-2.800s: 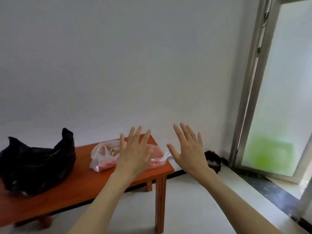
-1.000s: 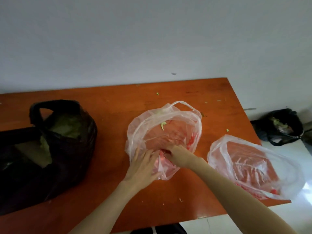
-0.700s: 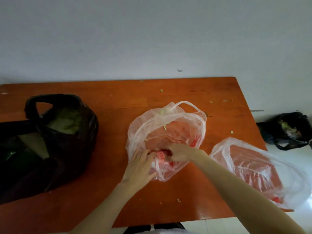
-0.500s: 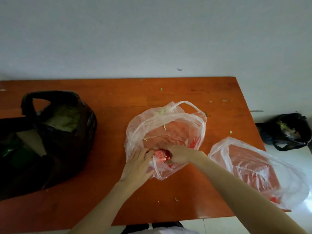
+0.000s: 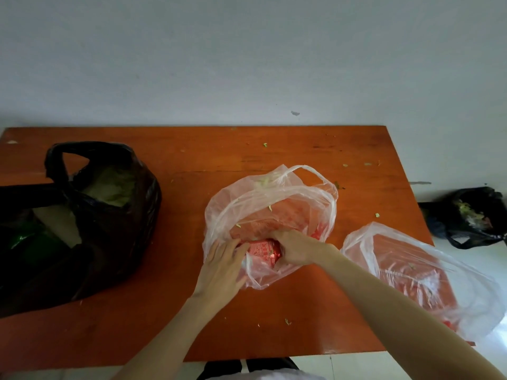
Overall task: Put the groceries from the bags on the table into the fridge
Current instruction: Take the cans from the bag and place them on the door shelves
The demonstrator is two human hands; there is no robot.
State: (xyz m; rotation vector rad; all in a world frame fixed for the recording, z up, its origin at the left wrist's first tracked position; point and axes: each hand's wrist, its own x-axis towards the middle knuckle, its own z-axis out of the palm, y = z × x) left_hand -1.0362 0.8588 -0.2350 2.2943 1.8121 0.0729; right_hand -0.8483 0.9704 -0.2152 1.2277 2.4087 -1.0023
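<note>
A: So, where is the red packet [image 5: 263,250]?
B: Inside the middle clear bag [image 5: 274,204] on the surface [image 5: 192,160]; your right hand [image 5: 295,246] curls round it.
A: And my left?
B: Your left hand [image 5: 222,270] presses straight fingers against that bag's near edge, just beside the packet.

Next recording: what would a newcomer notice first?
Both hands meet at the central clear bag: the right hand grips a red packet inside it, the left hand rests on its near side. A black bag sits on the table at left; a second clear bag lies at the near right corner.
</note>
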